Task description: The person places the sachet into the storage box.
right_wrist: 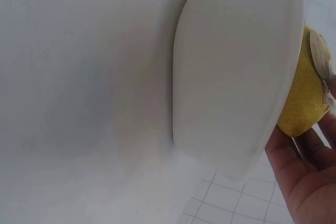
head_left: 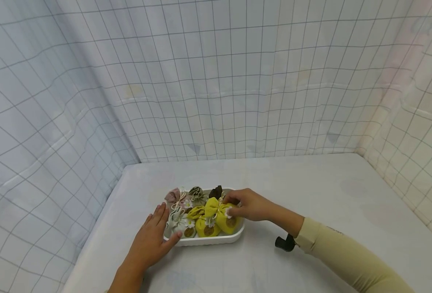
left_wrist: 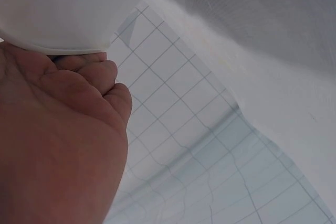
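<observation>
A white oval-cornered tray [head_left: 216,241] holds several small drawstring pouches with flower trims. My right hand [head_left: 250,205] pinches a bright yellow pouch [head_left: 224,221] at the tray's right end, thumb near its white flower. In the right wrist view, the pouch [right_wrist: 302,98] bulges beyond the tray rim, between the fingers [right_wrist: 294,166]. My left hand [head_left: 151,238] rests against the tray's left end, fingers extended along the side and thumb at the front rim. The left wrist view shows that hand [left_wrist: 63,108] touching the white tray wall [left_wrist: 73,9].
Beside the yellow pouch sit another yellow pouch [head_left: 202,228], a pale grey-green one [head_left: 177,221], a pink one [head_left: 173,196], an olive one [head_left: 198,195] and a dark brown one [head_left: 216,192]. A black object [head_left: 285,244] is by the right sleeve. Grid-patterned curtains [head_left: 237,81] surround the white table [head_left: 311,183].
</observation>
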`<state>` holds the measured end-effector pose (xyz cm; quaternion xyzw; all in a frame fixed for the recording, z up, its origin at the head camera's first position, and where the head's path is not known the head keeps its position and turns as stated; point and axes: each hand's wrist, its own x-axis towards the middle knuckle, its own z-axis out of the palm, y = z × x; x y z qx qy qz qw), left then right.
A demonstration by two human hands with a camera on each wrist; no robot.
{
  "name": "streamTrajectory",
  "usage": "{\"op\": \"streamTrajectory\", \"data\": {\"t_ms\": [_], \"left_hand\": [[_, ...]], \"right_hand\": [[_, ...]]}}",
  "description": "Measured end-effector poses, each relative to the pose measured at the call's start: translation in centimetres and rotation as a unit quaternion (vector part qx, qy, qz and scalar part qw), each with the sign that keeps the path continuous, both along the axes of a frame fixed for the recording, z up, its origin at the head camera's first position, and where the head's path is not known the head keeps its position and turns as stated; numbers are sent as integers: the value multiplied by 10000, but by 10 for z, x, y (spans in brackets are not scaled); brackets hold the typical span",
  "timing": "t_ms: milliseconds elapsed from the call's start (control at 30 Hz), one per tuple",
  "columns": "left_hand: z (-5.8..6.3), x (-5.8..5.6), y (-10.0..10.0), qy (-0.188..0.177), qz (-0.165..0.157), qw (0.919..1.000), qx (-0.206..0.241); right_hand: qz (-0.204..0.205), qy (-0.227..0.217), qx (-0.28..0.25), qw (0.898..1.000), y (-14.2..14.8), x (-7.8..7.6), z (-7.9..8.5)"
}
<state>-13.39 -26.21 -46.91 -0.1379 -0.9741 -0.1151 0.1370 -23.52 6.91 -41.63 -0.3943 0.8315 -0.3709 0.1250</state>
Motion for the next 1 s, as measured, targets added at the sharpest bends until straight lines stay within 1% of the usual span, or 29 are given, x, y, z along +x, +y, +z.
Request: {"op": "streamTrajectory", "data": {"t_ms": [133, 200, 300, 367, 733, 867, 1000], "left_hand": [[1, 0, 0, 17, -20, 10000, -8], [1, 0, 0, 30, -33, 10000, 6], [2, 0, 0, 36, -46, 10000, 27], [2, 0, 0, 28, -52, 10000, 41], [1, -1, 0, -5, -30, 10000, 51], [0, -1, 0, -47, 8, 10000, 67], [-2, -1, -1, -53, 36, 9999, 79]], "right_hand": [[99, 140, 7, 9999, -2, 2, -2], [128, 294, 0, 9995, -3, 2, -3], [91, 460, 23, 9989, -3, 1, -5], [37, 491, 57, 9988, -3, 0, -6], [-161, 319, -18, 9994, 5, -1, -4], [-207, 229, -93, 9995, 15, -2, -4], [-455, 86, -71, 9989, 32, -3, -7]]}}
